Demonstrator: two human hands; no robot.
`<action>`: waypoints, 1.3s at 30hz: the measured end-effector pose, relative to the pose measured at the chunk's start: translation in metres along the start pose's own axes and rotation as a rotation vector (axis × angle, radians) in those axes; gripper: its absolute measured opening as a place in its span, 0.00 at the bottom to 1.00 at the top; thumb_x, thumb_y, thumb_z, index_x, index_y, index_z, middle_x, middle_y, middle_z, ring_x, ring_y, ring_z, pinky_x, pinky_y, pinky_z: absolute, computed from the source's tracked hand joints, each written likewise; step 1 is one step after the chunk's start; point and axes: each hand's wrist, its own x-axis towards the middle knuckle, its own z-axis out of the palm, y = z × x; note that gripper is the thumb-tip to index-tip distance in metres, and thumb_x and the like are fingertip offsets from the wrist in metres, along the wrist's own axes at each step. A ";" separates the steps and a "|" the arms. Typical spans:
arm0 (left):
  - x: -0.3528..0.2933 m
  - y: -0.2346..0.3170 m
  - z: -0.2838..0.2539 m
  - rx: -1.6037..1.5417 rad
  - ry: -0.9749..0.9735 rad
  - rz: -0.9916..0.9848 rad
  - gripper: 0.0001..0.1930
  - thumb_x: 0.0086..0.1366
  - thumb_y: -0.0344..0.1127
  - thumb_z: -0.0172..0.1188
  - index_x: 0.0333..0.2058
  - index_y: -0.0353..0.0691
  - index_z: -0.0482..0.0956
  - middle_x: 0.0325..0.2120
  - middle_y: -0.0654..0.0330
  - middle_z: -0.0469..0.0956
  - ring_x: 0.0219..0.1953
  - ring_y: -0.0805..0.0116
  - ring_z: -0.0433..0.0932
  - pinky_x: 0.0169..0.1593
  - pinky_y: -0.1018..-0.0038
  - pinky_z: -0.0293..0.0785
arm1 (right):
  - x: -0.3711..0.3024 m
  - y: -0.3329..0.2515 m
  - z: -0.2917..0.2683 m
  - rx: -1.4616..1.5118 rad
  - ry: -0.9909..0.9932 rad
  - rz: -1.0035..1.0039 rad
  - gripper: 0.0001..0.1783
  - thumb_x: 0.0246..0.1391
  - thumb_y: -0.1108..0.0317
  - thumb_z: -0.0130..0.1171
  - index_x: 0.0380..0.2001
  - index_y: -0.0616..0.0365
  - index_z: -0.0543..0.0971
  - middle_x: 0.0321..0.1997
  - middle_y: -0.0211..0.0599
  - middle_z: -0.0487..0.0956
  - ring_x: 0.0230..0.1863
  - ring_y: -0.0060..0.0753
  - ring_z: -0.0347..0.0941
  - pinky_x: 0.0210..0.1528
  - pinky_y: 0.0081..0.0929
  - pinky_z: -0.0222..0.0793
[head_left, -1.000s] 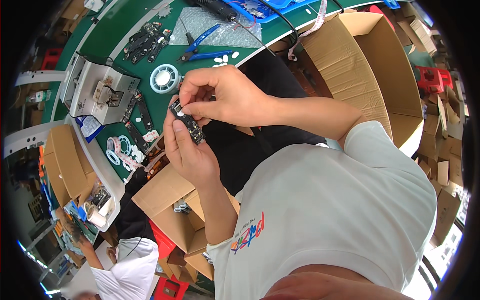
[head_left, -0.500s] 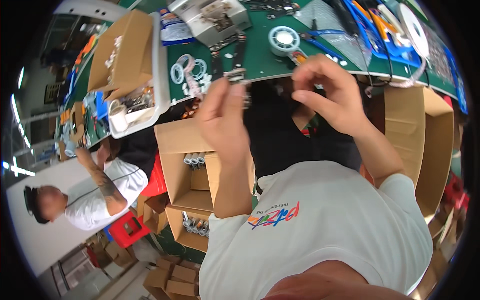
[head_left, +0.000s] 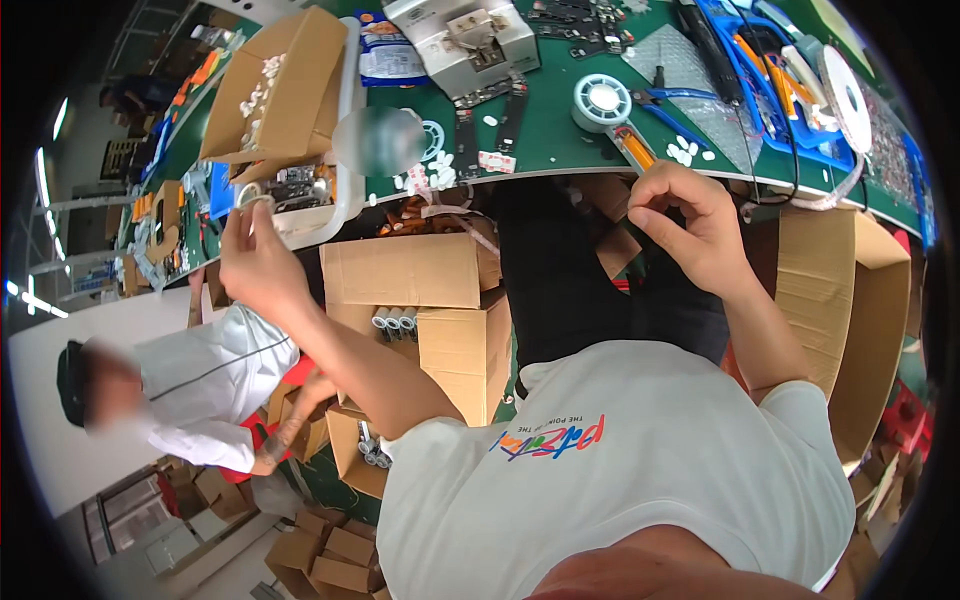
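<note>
My left hand (head_left: 262,265) is raised over the near end of the white tray (head_left: 350,185). Its fingers point upward with slight gaps between them, and no held thing shows. Just behind the fingertips lie a small white roll (head_left: 255,193) and dark metal parts (head_left: 298,180) in the tray. At the table's front edge, my right hand (head_left: 690,225) has curled fingers, the thumb drawn against the index finger. Whatever lies in that pinch is hidden. An orange-handled tool (head_left: 637,150) lies right beyond it, beside a white-and-blue spool (head_left: 602,102) and blue-handled pliers (head_left: 672,118).
A cardboard box of small white pieces (head_left: 262,100) stands over the tray. Black strip parts (head_left: 490,105) and a grey-white box (head_left: 470,50) lie farther back. A blue tool tray (head_left: 790,90) is at right. Open cartons (head_left: 400,270) stand below the table; another person (head_left: 190,370) works at left.
My left hand has swung left from the table's front edge to the tray; the small metal part it held no longer shows in it. My right thumb and index finger have drawn closer.
</note>
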 end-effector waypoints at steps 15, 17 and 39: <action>-0.178 0.136 0.106 -0.717 -0.952 -0.076 0.17 0.69 0.32 0.68 0.53 0.31 0.82 0.39 0.53 0.87 0.32 0.71 0.81 0.36 0.79 0.78 | 0.017 0.025 -0.023 -0.846 0.021 0.054 0.20 0.53 0.64 0.72 0.47 0.60 0.80 0.40 0.42 0.85 0.33 0.48 0.81 0.38 0.37 0.76; -0.184 0.143 0.116 -0.673 -0.797 0.053 0.20 0.68 0.35 0.71 0.54 0.30 0.81 0.41 0.51 0.85 0.33 0.69 0.80 0.35 0.76 0.78 | 0.021 0.024 -0.005 -0.732 0.114 -0.005 0.16 0.55 0.66 0.70 0.44 0.61 0.82 0.37 0.42 0.84 0.32 0.46 0.80 0.38 0.38 0.76; -0.168 0.114 0.095 -0.729 -0.759 0.076 0.18 0.67 0.29 0.68 0.54 0.31 0.79 0.40 0.54 0.83 0.31 0.71 0.78 0.33 0.77 0.76 | 0.224 0.067 -0.083 -1.495 -0.123 -0.422 0.14 0.54 0.70 0.67 0.45 0.55 0.84 0.43 0.36 0.77 0.48 0.46 0.81 0.52 0.40 0.81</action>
